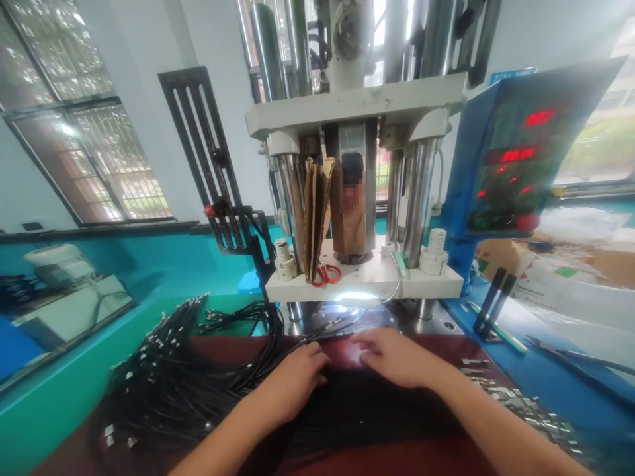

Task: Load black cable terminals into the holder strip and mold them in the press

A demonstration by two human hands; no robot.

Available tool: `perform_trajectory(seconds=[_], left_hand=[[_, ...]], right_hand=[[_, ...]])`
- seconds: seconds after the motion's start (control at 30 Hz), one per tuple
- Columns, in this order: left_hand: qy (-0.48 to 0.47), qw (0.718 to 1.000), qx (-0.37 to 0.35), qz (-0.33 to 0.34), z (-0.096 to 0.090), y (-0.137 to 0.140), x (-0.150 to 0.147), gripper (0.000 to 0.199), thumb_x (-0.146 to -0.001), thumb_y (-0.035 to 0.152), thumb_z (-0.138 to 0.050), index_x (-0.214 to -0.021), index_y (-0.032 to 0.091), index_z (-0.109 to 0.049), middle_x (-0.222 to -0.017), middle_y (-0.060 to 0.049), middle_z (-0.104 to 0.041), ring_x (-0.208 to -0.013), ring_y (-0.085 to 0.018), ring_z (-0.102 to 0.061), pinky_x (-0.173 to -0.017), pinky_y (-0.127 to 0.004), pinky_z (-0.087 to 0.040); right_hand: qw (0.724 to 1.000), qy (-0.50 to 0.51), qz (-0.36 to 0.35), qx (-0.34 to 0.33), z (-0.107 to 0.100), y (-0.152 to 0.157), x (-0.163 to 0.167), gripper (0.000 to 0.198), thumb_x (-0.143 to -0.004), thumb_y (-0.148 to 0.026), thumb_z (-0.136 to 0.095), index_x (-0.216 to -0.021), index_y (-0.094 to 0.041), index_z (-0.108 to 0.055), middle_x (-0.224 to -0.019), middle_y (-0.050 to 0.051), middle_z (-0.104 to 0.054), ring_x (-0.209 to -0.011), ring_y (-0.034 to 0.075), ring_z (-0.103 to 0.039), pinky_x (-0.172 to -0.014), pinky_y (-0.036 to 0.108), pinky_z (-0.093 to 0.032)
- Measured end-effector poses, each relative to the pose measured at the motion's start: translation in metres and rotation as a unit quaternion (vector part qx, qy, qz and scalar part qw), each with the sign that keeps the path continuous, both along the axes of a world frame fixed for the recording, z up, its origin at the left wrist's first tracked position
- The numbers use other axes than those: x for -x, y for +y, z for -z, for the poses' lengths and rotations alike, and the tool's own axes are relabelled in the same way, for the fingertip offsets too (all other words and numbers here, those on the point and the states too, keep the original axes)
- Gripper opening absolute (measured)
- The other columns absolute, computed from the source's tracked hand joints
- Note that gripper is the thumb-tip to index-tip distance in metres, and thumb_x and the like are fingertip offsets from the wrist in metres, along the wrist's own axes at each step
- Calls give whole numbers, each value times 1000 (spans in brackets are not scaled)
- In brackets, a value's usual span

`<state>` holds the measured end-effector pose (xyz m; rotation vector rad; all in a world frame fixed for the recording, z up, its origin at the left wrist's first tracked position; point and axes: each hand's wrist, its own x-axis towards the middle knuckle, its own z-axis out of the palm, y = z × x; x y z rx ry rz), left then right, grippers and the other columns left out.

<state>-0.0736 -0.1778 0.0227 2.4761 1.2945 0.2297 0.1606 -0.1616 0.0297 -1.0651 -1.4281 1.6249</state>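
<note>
My left hand (300,373) hovers over the near side of the dark red work surface, its fingers curled in towards the palm. Whatever they grip is hidden. Thin black cables with silver ends (342,322) run from just behind that hand up to the lit base of a press (364,287). To the right, my right hand (397,357) reaches in front of the base, thumb and bent fingers apart, with nothing visible between them. Below both hands lies a dark bundle of black cables (362,410). A large heap of black cables (163,377) spreads on the left.
Red-handled scissors (327,274) and folded cardboard (316,218) sit on the press's lower plate. A blue control box (471,152) with red digits stands right. Pliers (570,354) lie on the blue bench (555,390). Metal cable ends (526,403) line the right edge.
</note>
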Motion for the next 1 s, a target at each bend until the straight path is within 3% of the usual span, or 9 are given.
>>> perform_trajectory(seconds=[0.03, 0.1, 0.2, 0.43, 0.6, 0.87, 1.0], left_hand=[[5, 1000, 1, 7, -1, 4, -1, 22, -83, 15, -49, -101, 22, -60, -109, -7, -58, -101, -22, -56, -90, -33, -42], [12, 1000, 11, 26, -4, 11, -4, 17, -82, 15, -50, -95, 21, -59, -105, -7, -59, -97, -22, -57, -86, -32, -43], [12, 998, 42, 49, -6, 18, -5, 14, -82, 19, -52, -94, 22, -58, -99, -5, -61, -90, -21, -58, -80, -30, -44], [-66, 997, 50, 0, 3, 20, -1, 20, -92, 27, -37, -94, 22, -56, -96, -3, -61, -87, -18, -56, -78, -27, -42], [-75, 996, 45, -36, 10, 21, -1, 21, -94, 30, -34, -97, 23, -54, -92, -4, -63, -82, -18, -57, -74, -28, -42], [-69, 996, 53, -37, 3, 18, -2, 20, -94, 30, -32, -97, 21, -50, -87, -4, -63, -79, -18, -57, -71, -27, -41], [-73, 995, 56, -37, 0, 17, -3, 20, -94, 29, -31, -97, 21, -49, -88, -4, -62, -79, -17, -57, -72, -27, -42]], right_hand=[[992, -98, -21, -70, -1, -3, -12, 12, -70, -15, -62, -80, -19, -68, -91, 5, -69, -91, 21, -59, -91, 33, -41], [951, -248, -58, -173, -3, -9, -30, 14, -79, -23, -58, -86, -20, -70, -93, 5, -70, -86, 21, -60, -83, 32, -43], [906, -339, -72, -241, -6, -14, -38, 23, -87, -30, -50, -93, -21, -70, -91, 4, -70, -80, 20, -61, -76, 29, -44], [885, -380, -62, -262, -3, -16, -25, 26, -88, -36, -51, -82, -22, -72, -83, 4, -68, -77, 19, -59, -72, 27, -43], [878, -390, -21, -277, 3, -15, -20, 22, -87, -36, -53, -92, -23, -71, -90, 5, -68, -83, 21, -60, -79, 29, -43], [852, -444, 25, -275, 12, -15, -11, 14, -84, -31, -56, -84, -21, -66, -88, 6, -67, -83, 22, -59, -76, 29, -43], [843, -461, 24, -276, 8, -21, -14, 19, -76, -25, -64, -94, -22, -62, -94, 6, -66, -86, 23, -59, -75, 30, -42]])
